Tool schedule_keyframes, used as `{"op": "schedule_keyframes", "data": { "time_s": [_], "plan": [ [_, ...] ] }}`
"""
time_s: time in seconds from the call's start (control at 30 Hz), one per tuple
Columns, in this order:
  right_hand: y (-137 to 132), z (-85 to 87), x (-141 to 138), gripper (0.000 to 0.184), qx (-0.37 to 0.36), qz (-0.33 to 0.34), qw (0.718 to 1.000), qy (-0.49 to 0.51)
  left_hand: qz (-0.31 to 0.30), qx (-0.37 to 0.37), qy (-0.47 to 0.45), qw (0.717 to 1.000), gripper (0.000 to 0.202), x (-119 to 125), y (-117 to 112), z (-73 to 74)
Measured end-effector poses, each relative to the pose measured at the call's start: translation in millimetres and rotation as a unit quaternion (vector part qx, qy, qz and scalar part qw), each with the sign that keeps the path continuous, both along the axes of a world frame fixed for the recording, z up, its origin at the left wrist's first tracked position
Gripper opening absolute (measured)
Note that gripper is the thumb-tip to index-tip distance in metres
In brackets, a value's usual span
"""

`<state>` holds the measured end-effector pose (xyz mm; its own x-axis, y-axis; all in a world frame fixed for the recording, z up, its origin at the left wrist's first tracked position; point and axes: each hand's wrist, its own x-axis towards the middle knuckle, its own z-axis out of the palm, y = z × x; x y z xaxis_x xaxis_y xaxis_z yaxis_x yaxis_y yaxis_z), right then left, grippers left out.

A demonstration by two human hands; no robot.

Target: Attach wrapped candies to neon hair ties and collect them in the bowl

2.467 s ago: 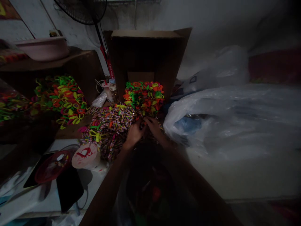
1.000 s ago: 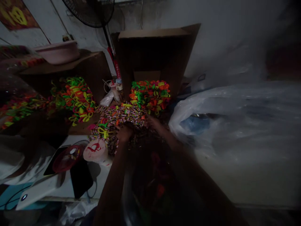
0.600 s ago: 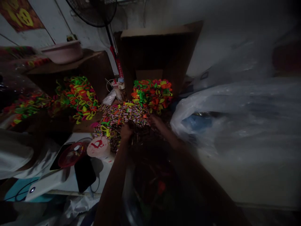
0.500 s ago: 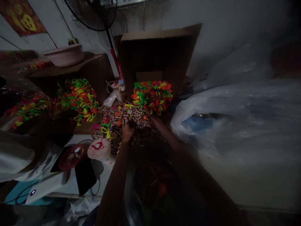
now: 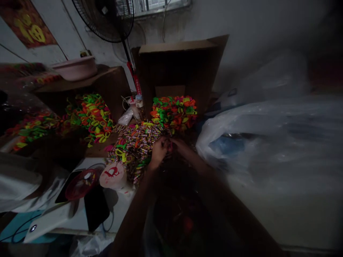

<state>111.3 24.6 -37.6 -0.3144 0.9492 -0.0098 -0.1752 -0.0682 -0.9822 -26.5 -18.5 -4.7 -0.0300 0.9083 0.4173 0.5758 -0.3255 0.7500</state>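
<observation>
My left hand (image 5: pixel 159 149) and my right hand (image 5: pixel 179 144) meet at the near right edge of a pile of small striped wrapped pieces (image 5: pixel 142 135). Both have their fingers curled closed. A small dark pinkish thing shows between them, too dim to name. Behind the hands lies a heap of neon loop-shaped plastic pieces (image 5: pixel 174 109), green, orange, yellow and pink, at the mouth of an open cardboard box (image 5: pixel 206 71). A few yellow and green loops (image 5: pixel 122 153) lie on the striped pile, left of my left hand.
More neon loops (image 5: pixel 98 119) spill from a second box (image 5: pixel 115 82) topped by a pink basin (image 5: pixel 76 68). A lidded cup (image 5: pixel 114 175), red dish (image 5: pixel 81 184) and dark phone (image 5: pixel 96 207) stand at left. Clear plastic bags (image 5: pixel 268 142) fill the right. A fan (image 5: pixel 107 18) stands behind.
My left hand has moved right from the pile to meet my right hand. The fingers of both are now close together. The view has tipped slightly upward.
</observation>
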Motion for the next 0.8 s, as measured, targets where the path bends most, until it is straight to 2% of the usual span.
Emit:
{"op": "schedule_keyframes", "data": {
  "time_s": [0.13,0.27,0.37,0.53,0.67,0.8],
  "plan": [
    [-1,2.6,2,0.026,-0.023,0.028,0.998,0.053,0.039,0.012,0.041,0.998,0.023,7,-2,-3.6],
    [-2,5.4,-2,0.032,-0.041,0.057,0.992,0.102,0.044,0.0,0.022,0.999,0.026,9,-4,-3.8],
    [-2,5.1,0,0.028,-0.034,0.028,0.993,0.113,0.064,0.004,-0.012,0.998,0.026,9,-7,1.6],
    [-3,9.1,10,0.005,0.01,-0.027,0.994,0.102,0.124,-0.002,-0.084,0.989,0.023,11,-11,8.3],
    [-7,18.8,10,0.009,-0.003,-0.028,0.987,0.159,0.123,-0.023,-0.15,0.981,0.035,13,-12,8.3],
    [-9,27.1,7,0.015,-0.024,-0.016,0.981,0.19,0.142,-0.003,-0.126,0.982,0.027,14,-10,7.1]
  ]
}}
